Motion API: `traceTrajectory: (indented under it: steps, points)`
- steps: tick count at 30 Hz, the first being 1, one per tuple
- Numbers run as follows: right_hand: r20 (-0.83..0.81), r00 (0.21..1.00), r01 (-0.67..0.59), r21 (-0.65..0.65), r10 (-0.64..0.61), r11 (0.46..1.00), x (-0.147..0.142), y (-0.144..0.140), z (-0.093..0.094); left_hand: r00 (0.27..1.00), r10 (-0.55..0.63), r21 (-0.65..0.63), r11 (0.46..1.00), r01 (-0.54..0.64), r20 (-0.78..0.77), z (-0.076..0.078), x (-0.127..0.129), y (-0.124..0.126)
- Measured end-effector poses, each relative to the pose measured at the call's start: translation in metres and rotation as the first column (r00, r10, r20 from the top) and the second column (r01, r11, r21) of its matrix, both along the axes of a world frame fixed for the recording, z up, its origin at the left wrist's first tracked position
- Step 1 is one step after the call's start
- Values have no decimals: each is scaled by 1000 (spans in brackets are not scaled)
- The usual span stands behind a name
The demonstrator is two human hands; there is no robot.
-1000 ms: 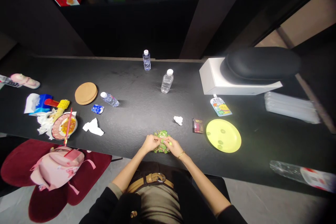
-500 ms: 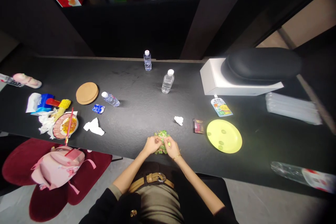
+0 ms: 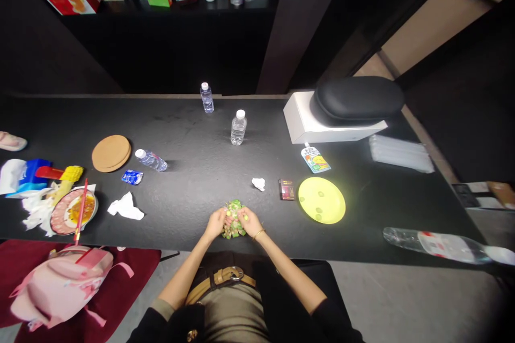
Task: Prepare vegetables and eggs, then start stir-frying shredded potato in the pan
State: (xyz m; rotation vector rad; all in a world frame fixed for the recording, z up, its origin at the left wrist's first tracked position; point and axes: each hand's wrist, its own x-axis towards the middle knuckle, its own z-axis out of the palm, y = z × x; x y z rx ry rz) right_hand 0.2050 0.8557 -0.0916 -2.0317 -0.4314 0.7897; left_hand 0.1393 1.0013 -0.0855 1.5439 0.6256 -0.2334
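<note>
A small heap of green and brownish plant pieces (image 3: 234, 233), too small to name exactly, lies near the table's front edge. My left hand (image 3: 218, 222) is at its left side, fingers closed in a pinch. On the right side, my right hand (image 3: 250, 222) is pinched the same way, a bracelet on its wrist. A tiny yellow-green bit shows at the fingertips of each hand; what they are is unclear. To the right lies a yellow-green plate (image 3: 328, 203) with several small round green pieces on it. A dark red box (image 3: 287, 189) sits just left of the plate.
Crumpled tissue (image 3: 258, 184) lies beyond the hands. Water bottles (image 3: 238, 127) stand farther back, and another bottle (image 3: 151, 160) lies left. A bowl (image 3: 60, 214) with chopsticks, round cork mats (image 3: 111, 153), a pouch (image 3: 316, 158), a white box (image 3: 298, 118) and a large plastic bottle (image 3: 438, 245) are around.
The view has shifted right, so the table things appear farther left. My hands have moved slightly apart, showing more of the green heap between them.
</note>
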Motion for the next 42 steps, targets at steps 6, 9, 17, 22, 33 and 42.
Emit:
traceTrajectory:
  steps: [6,9,17,22,33,42]
  points:
    - [-267,926,308,126,-267,943,8,5,17,984,-118,361,930,62,135,28,3,3]
    - [-727,628,583,200,-280,788,15,2,35,910,-320,589,800,111,264,54,14,-14]
    - [-950,275,871,180,-150,457,54,-68,45,763,-588,686,673,278,269,82,47,-59]
    - [-515,324,946,175,-794,273,104,-149,38,923,-335,637,757,144,190,45,31,-28]
    - [527,528,791,-20,-665,612,143,-180,11,981,52,702,692,-171,187,0,-33,19]
    - [611,792,78,-74,-17,994,117,-18,-14,885,372,613,640,-464,281,-1,-55,35]
